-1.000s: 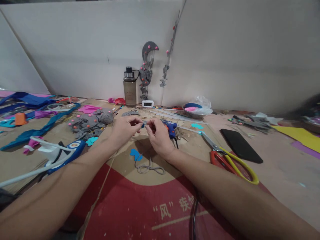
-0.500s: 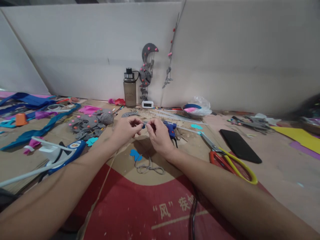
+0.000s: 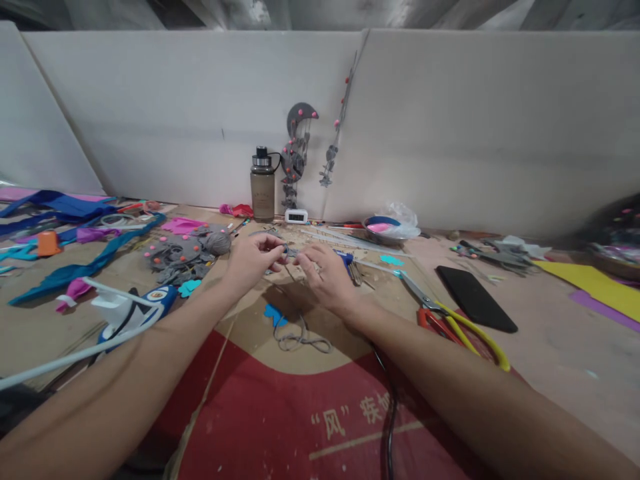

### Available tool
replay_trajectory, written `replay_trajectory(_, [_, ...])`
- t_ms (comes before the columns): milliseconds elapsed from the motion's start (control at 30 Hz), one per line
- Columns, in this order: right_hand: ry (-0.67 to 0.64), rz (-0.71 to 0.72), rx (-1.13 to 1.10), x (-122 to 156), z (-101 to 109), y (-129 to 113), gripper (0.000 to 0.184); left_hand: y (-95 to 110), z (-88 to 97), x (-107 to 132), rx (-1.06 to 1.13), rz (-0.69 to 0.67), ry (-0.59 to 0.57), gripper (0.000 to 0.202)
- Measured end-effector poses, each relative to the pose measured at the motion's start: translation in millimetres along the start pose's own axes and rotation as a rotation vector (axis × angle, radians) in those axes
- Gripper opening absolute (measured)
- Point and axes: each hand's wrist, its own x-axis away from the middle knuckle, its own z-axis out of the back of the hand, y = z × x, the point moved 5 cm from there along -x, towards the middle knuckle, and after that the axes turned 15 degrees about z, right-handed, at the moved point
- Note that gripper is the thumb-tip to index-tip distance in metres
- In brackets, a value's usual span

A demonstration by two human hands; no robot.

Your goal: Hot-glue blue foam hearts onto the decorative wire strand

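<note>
Above the middle of the cardboard, my left hand [image 3: 256, 261] is closed in a pinch on a small dark blue-grey piece [image 3: 287, 250]. My right hand [image 3: 327, 275] is just to its right, fingertips pressed together close to that piece; what they grip is too small to make out. Below the hands lies a loosely looped grey cord [image 3: 303, 343], its upper end lost in the shadow under them. Beside the cord is a bright blue cut-out shape [image 3: 275, 315]. A blue glue gun [image 3: 346, 259] is partly hidden behind my right hand.
Scissors with red and yellow handles [image 3: 463, 327] and a black phone [image 3: 476, 298] lie right. Left are grey decorations with pink dots [image 3: 183, 253] and a blue-white tool [image 3: 137, 313]. Behind stand a bottle [image 3: 263, 190], a small clock [image 3: 297, 216] and a bowl [image 3: 383, 233].
The view has tilted up slightly. My right hand has turned flatter and its fingers have shifted at the small piece; my left hand keeps its pinch.
</note>
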Motion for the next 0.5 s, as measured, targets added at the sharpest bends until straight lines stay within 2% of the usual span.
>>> replay_trajectory(67, [0.031, -0.073, 0.047, 1.4, 14.1, 8.6, 0.030, 1.0, 1.2, -0.1, 0.007, -0.011, 0.012, 0.023])
replay_trajectory(167, [0.079, -0.263, 0.190, 9.0, 35.1, 31.3, 0.024, 3.4, 3.2, 0.7, 0.011, -0.029, 0.048, 0.021])
replay_trajectory(233, [0.037, -0.400, 0.333, 18.0, 43.3, 47.2, 0.023, 5.2, 4.0, 1.3, 0.042, -0.034, 0.061, 0.019])
replay_trajectory(333, [-0.109, -0.560, 0.498, 34.5, 43.8, 64.6, 0.034, 7.8, 5.0, 2.5, 0.120, -0.032, 0.071, 0.019])
replay_trajectory(400, [-0.204, -0.653, 0.497, 44.7, 38.1, 73.2, 0.038, 9.2, 5.9, 3.7, 0.127, -0.026, 0.090, 0.018])
replay_trajectory(500, [-0.262, -0.771, 0.393, 52.6, 29.6, 85.4, 0.027, 9.8, 6.2, 5.9, 0.057, -0.022, 0.103, 0.017])
